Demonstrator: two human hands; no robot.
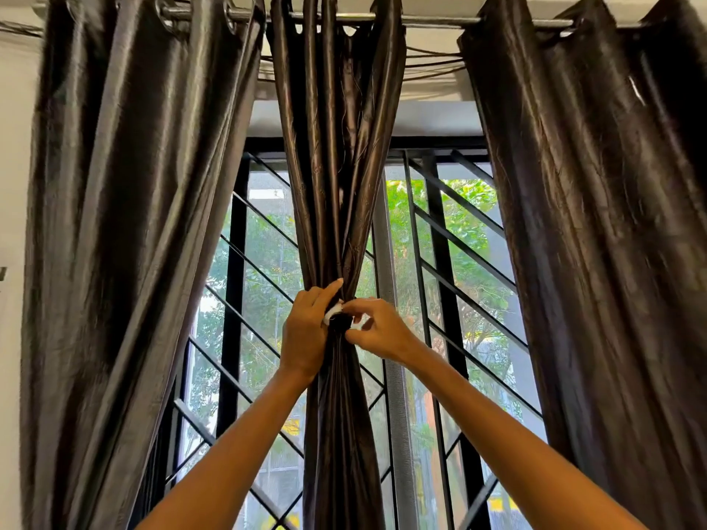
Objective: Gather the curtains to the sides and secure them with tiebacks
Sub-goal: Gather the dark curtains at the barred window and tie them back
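A dark brown satin curtain panel (334, 154) hangs in the middle of the window, bunched tight at its waist. A white tieback (333, 312) wraps that waist, mostly hidden by fingers. My left hand (306, 330) grips the gathered fabric from the left, its index finger stretched up along the folds. My right hand (377, 327) pinches the white tieback end on the right of the bunch. Two more dark panels hang loose: the left curtain (126, 223) and the right curtain (597, 231).
A metal curtain rod (428, 20) runs across the top. Behind the curtains is a window with a black diagonal grille (451, 239) and green trees outside. A white wall (11, 185) lies at the far left.
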